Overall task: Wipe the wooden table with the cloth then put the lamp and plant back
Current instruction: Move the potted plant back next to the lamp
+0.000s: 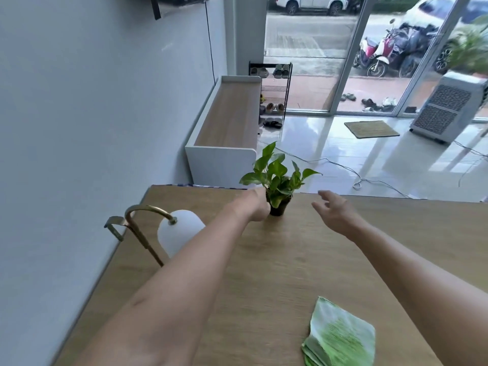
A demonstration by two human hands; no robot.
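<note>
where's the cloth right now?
In the head view the green cloth lies folded on the wooden table at the near right, under the right forearm, well short of the plant.

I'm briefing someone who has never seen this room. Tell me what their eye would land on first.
The small potted plant at the far edge of the wooden table, with the left hand at its pot and the right hand open beside it. Next, the white globe lamp near the wall at left, and the folded green cloth at the near right.
</note>
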